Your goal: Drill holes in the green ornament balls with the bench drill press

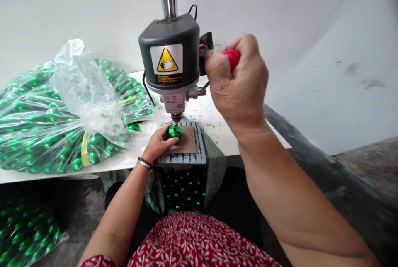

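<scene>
A shiny green ball (174, 132) rests on a brown board (189, 140) on the drill press's grey base (201, 146). My left hand (158, 142) grips the ball from the left, thumb in front and fingers behind. Right above, the bit of the drill press (169, 51) reaches down to the ball's top; whether it has entered the ball I cannot tell. My right hand (239, 80) is closed around the red knob (232, 57) of the press's lever, to the right of the dark machine head.
A big clear bag of green balls (37, 122) covers the left of the white table (230, 142). Another bag (27, 229) lies at the lower left. More green balls (185, 188) sit below the table's front edge, beside green cloth (216, 167). Dark shavings surround the base.
</scene>
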A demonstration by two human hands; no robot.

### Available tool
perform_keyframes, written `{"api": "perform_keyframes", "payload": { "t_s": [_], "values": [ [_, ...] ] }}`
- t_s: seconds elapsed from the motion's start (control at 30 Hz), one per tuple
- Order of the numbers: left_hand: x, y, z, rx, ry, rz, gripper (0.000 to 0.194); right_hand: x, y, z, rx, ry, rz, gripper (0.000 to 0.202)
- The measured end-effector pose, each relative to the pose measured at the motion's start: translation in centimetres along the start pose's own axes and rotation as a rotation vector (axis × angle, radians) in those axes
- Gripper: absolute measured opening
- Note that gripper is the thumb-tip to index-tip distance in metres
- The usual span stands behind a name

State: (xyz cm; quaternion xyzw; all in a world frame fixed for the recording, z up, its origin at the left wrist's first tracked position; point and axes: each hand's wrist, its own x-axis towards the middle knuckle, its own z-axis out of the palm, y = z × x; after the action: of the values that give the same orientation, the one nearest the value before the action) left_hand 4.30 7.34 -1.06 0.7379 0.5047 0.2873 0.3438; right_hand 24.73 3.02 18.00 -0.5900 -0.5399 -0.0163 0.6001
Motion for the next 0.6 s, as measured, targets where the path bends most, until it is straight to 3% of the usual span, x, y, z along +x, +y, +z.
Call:
{"api": "perform_keyframes", "payload": {
  "t_s": [0.13,0.27,0.6],
  "values": [
    [0.1,0.5,0.2,0.137,-0.011,0.088,0.063,2.1,-1.4,0.3,-0.074,-0.002,0.137,0.051],
    [0.2,1.0,0.3,0.276,-0.044,0.195,0.062,2.4,-1.5,0.5,-0.017,0.009,0.126,0.049],
    [-0.6,0.6,1.4,0.090,-0.009,0.140,0.053,2.3,0.8,0.9,0.075,-0.035,0.000,0.046]
  ]
}}
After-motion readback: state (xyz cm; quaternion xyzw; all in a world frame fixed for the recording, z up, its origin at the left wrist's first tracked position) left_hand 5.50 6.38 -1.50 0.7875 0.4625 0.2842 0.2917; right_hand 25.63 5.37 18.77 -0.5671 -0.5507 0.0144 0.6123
